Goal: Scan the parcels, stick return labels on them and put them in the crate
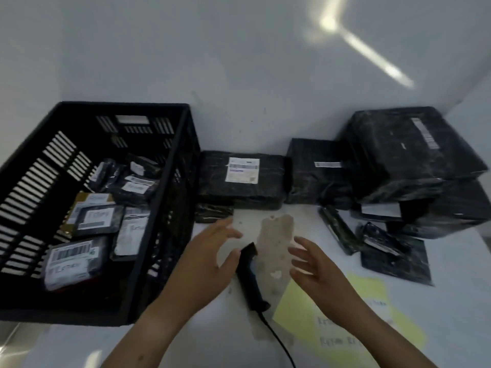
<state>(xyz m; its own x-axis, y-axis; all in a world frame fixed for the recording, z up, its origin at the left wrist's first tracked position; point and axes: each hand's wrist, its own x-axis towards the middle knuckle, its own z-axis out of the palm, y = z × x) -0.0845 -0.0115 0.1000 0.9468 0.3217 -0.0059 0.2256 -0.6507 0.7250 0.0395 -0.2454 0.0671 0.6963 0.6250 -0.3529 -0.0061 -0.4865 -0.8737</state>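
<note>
Hovering left hand (210, 258) and right hand (316, 266), fingers wide and empty, either side of scanner (248, 282); blurred, unreadable parcel labels (242, 170); worn white bench (451, 322), plain white wall (239, 62).

The white table (457, 301) carries a black slatted crate (125, 105) at its left. Along the back wall sit a black-wrapped parcel (212, 181) with a white label and a second parcel (316, 181) just beside it, then a stack of larger parcels (398, 152) at the right (flat mailers (396, 264) and a slim package (338, 229) lie in front of it). A corded scanner (251, 282) rests mid-table beside a worn brownish patch (276, 243), with yellow label sheets (332, 314) to its right.
</note>
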